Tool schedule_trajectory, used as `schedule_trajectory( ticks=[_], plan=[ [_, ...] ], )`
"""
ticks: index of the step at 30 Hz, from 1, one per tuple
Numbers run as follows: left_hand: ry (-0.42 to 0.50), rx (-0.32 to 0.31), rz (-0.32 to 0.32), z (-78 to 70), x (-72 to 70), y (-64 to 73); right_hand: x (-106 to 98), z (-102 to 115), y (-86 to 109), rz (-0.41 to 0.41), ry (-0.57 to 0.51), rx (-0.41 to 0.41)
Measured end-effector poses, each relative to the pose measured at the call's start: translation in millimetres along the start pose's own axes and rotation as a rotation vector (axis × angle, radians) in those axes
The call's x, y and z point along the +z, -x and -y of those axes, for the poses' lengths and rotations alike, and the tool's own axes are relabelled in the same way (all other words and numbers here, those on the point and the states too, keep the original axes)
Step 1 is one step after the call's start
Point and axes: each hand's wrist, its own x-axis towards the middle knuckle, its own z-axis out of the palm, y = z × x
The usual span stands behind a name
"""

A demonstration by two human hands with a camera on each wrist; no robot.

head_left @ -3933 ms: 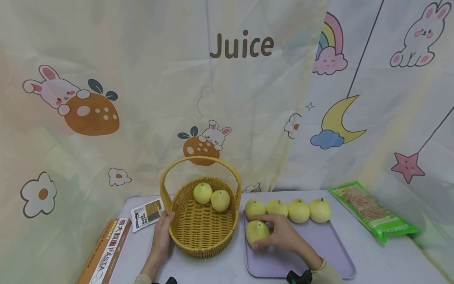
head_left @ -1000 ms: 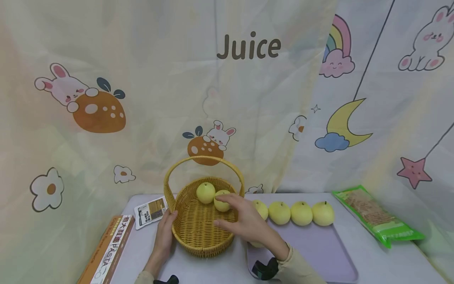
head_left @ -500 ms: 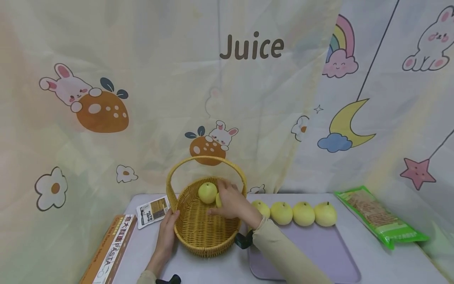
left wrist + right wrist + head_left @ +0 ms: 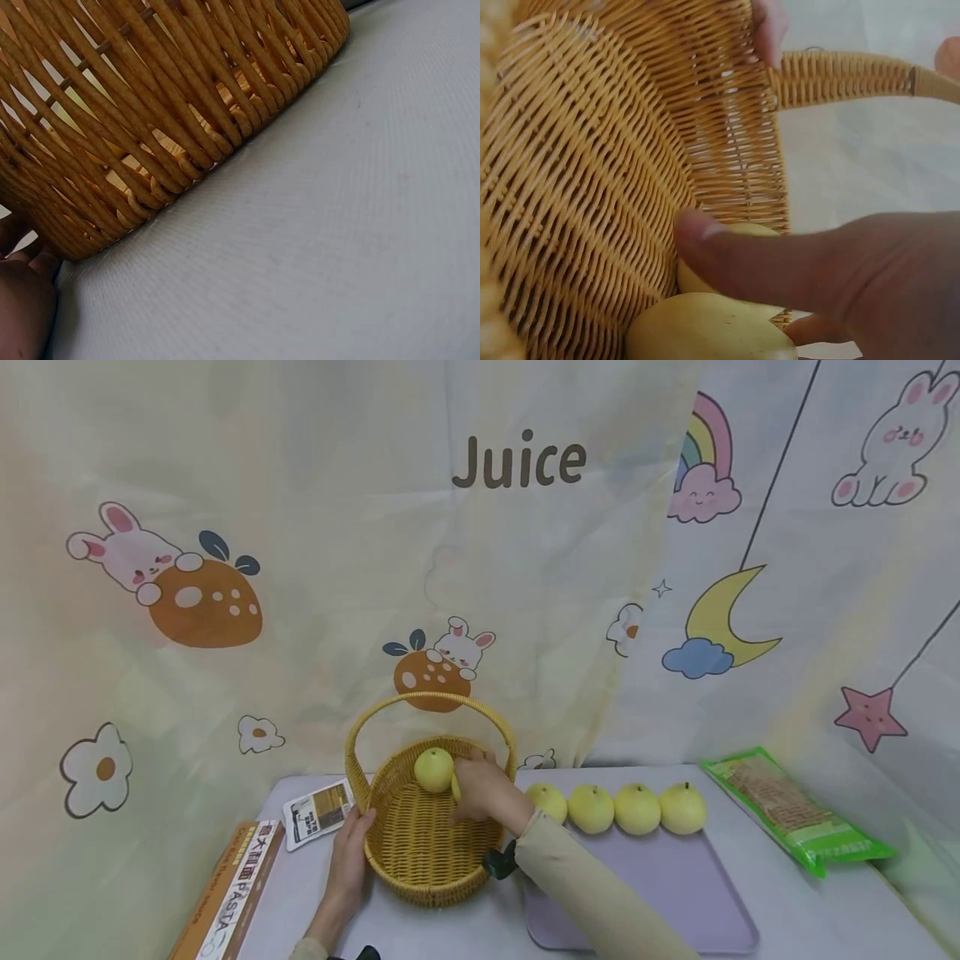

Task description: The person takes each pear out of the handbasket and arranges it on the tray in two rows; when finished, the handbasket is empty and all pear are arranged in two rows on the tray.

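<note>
A yellow wicker basket (image 4: 420,843) with a tall arched handle stands on the table's left half. My left hand (image 4: 347,860) grips its left side, thumb at the rim; in the left wrist view, fingers (image 4: 34,255) touch the lower wall. Inside, a round pale-yellow pear (image 4: 433,770) lies against the back wall. Right beside it, my right hand (image 4: 483,789) reaches in and holds a second pear, mostly hidden by the hand from above. The right wrist view shows this pear (image 4: 709,330) below the thumb, with fingers on its far side.
A lilac tray (image 4: 652,902) bears a row of several pears (image 4: 637,810) along its back edge; the right forearm crosses its left part. A green-edged food packet (image 4: 795,810) lies far right. A pasta box (image 4: 232,893) and a small white packet (image 4: 318,814) are at left.
My right hand has left a pear at the tray's front left, moved left into the basket and closed round the right-hand pear there. My left hand stays on the basket.
</note>
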Motion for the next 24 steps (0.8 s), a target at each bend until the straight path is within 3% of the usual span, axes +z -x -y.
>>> schedule_trajectory(
  ticks=[8,12,15,20,24],
  plan=[
    [-0.004,0.006,0.003,2.0,-0.9,-0.6,1.9,2.8,-16.2,-0.021,0.109,0.075],
    [-0.007,-0.013,-0.002,4.2,-1.0,-1.3,3.6,1.4,-22.2,-0.004,0.115,0.123],
    [-0.004,-0.021,-0.003,4.4,-1.4,-0.9,6.6,-0.7,-25.0,-0.011,0.091,0.141],
    [-0.005,-0.006,-0.001,2.1,-1.1,-0.8,11.4,-6.1,-28.4,-0.043,0.023,0.097],
    [-0.011,-0.002,-0.002,1.5,-0.8,-0.8,14.3,-10.1,-30.2,-0.02,-0.115,0.057]
  ],
)
